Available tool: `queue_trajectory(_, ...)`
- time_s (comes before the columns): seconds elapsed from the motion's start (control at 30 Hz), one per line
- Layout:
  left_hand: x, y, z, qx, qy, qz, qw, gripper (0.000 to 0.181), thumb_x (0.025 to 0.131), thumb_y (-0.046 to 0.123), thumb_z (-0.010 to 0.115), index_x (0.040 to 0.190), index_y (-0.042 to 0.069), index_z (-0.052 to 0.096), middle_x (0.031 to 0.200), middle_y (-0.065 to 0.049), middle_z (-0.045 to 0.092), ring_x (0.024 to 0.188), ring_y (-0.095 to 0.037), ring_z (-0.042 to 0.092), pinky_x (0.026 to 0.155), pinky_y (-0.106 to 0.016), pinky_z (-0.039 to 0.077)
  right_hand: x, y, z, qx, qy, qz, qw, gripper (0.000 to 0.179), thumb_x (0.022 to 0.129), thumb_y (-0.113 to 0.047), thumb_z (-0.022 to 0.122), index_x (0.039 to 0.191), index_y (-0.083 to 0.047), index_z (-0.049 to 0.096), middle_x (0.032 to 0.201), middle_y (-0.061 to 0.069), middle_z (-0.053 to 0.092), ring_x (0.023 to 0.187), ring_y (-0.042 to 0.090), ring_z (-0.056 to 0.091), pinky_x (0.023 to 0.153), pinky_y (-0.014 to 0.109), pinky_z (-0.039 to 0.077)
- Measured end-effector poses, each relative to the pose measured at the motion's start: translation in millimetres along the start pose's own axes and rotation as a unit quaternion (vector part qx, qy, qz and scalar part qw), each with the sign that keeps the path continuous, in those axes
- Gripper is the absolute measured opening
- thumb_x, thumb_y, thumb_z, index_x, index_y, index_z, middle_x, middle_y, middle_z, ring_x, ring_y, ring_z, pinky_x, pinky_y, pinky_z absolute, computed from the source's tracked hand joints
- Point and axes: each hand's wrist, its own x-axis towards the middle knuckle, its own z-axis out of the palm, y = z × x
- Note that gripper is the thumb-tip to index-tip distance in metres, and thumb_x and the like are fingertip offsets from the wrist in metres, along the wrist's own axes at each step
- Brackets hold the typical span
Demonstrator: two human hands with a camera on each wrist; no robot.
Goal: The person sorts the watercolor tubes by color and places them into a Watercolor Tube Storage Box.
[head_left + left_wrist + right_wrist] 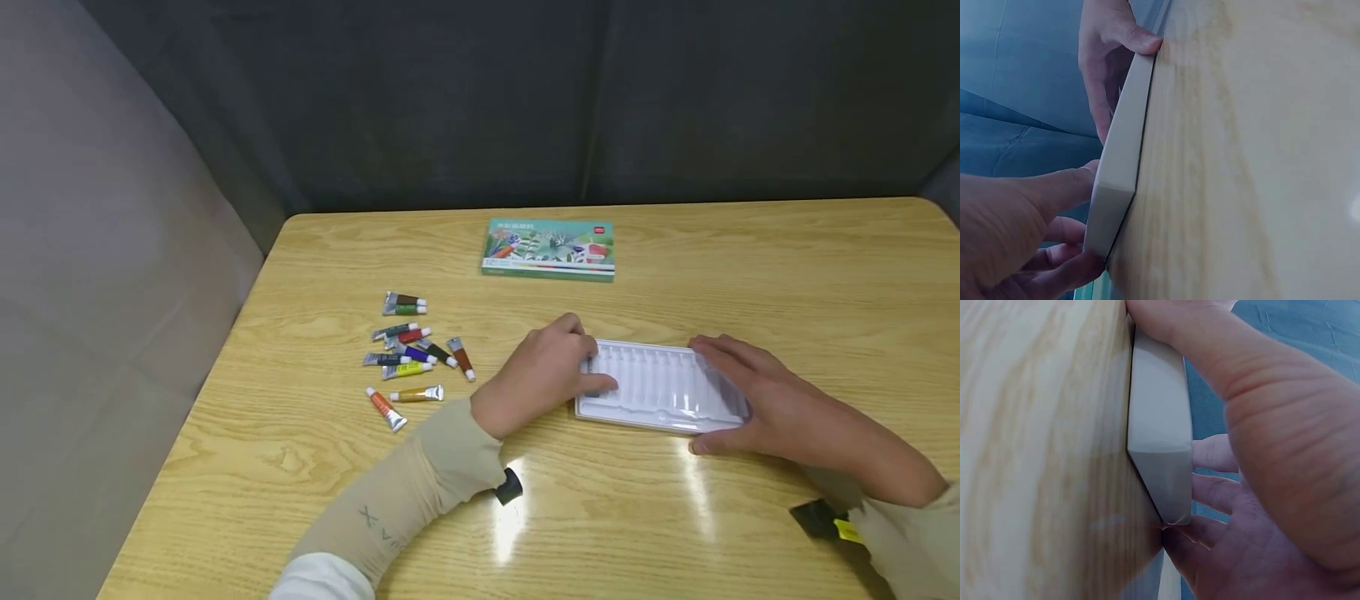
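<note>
Fingers of our left hand (540, 371) curl over the left end of the white tray (660, 387) on the table (600, 517); our right hand (780, 412) grips its right end. We seem to be settling what looks like a dark tube (592, 394), partly covered, into it. Next likely calls for light pressure, tray braced; loose paint tubes (411, 369) lie to our left.

We see a cloth-screened workspace; dark fabric (450, 100) hangs behind the wood-grain table (750, 283); paler fabric (112, 292) closes its left side.
</note>
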Motion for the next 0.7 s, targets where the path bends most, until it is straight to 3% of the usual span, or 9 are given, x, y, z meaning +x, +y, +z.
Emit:
queue_trajectory(0.4,-0.9,0.2,-6.2,-0.027,-0.024,-0.025,0.9990,0.039,0.093,0.048,0.075,0.113,0.014,0.079,0.112,0.000,0.065,0.093,-0.009,0.060,0.078,-0.027,0.051,1.8,-1.4,-2.0,0.005,-0.010,0.006,0.9999,0.126,0.068,-0.060,0.090,0.164,-0.010,0.025,0.163,0.027,0.028,0.145,0.052,0.030,0.105,0.070,0.039)
queue_trajectory(0.7,-3.9,-0.5,-7.8,-0.008,-0.021,0.003,0.9997,0.039,0.099,0.048,0.066,0.116,0.014,0.075,0.111,-0.002,0.066,0.090,-0.011,0.060,0.078,-0.029,0.054,3.1,-1.4,-0.9,-0.006,-0.016,0.011,0.9998,0.128,0.067,-0.064,0.089,0.163,-0.008,0.025,0.162,0.029,0.028,0.144,0.053,0.032,0.104,0.070,0.040)
